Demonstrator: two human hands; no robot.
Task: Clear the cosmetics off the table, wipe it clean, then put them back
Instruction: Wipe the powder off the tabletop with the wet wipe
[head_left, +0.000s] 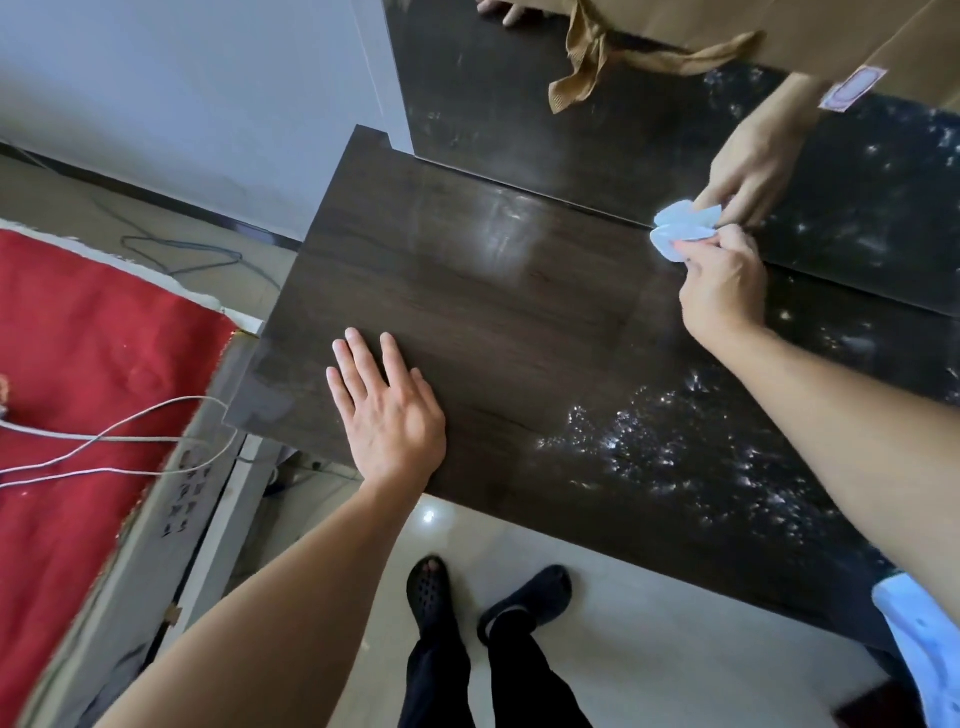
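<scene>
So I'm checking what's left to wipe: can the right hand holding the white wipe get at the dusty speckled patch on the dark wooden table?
Probably yes: nothing lies between the right hand and that patch.

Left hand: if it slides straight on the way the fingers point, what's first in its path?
Nothing visible: the left hand lies flat on the dark table, fingers aimed toward its far left edge. The way looks free up to that edge, then the wall beyond.
</scene>
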